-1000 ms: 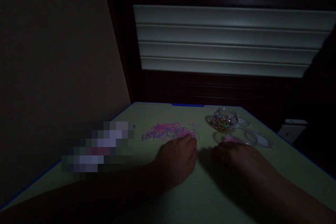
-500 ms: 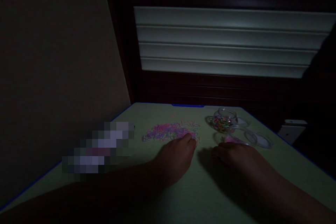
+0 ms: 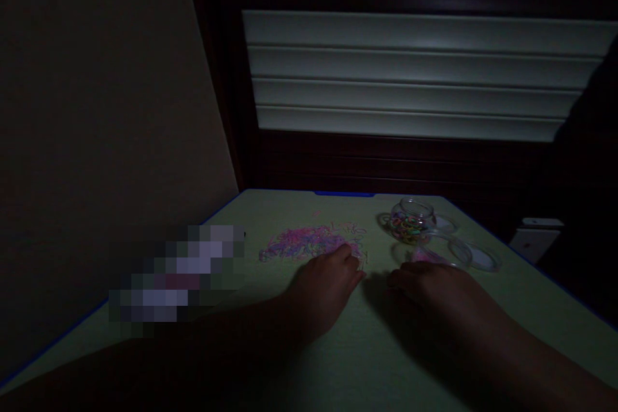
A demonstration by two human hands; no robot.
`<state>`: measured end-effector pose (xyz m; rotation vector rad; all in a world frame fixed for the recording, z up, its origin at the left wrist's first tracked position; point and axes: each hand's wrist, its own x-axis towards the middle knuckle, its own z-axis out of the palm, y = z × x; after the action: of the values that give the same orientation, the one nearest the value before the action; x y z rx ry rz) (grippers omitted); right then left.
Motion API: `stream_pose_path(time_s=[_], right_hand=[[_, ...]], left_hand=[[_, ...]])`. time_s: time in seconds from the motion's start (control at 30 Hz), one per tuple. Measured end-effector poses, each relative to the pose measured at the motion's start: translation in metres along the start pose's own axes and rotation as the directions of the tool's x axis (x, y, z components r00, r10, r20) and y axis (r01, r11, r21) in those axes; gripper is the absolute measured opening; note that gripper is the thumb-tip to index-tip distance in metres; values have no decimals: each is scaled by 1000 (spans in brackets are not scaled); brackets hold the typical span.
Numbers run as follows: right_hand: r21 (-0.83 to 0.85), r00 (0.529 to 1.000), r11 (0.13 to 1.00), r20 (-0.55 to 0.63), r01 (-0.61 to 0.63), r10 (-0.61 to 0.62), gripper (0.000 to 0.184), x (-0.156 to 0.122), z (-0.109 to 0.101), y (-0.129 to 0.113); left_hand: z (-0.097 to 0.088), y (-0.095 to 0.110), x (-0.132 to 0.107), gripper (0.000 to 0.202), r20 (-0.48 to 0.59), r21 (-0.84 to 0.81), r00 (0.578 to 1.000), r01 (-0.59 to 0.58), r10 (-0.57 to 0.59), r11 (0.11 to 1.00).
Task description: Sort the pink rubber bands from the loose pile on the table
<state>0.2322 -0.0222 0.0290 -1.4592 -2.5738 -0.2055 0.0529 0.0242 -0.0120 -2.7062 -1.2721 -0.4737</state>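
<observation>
A loose pile of small pink and purple rubber bands [image 3: 306, 241] lies on the pale table. My left hand [image 3: 328, 286] is at the pile's near right edge, its thumb apart from the curled fingers and nothing visible between them. To its right, my right hand [image 3: 432, 283] is closed beside an open clear container [image 3: 461, 251], its fingertips pressed together; whatever they hold is hidden. Pink bands [image 3: 425, 257] show in that container, just behind my right hand. A clear round jar [image 3: 415, 222] of multicoloured bands stands behind, without a lid.
Clear round lids [image 3: 483, 257] lie right of the containers. A pixelated object [image 3: 183, 270] is on the table's left side. The blue-edged table [image 3: 284, 199] meets a wall on the left and a dark louvred panel [image 3: 405, 71] behind. A white box [image 3: 535, 241] stands beyond the right edge.
My left thumb has moved away from the fingers, toward the right. My right hand has stayed nearly still. The view has shifted slightly.
</observation>
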Motion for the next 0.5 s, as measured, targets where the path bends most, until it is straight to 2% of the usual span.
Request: stream_pose_path(time_s=[0.5], right_hand=[[14, 1000, 1000, 22, -12, 12, 18, 1, 1, 2]], left_hand=[[3, -3, 1, 25, -11, -12, 999, -34, 34, 999]])
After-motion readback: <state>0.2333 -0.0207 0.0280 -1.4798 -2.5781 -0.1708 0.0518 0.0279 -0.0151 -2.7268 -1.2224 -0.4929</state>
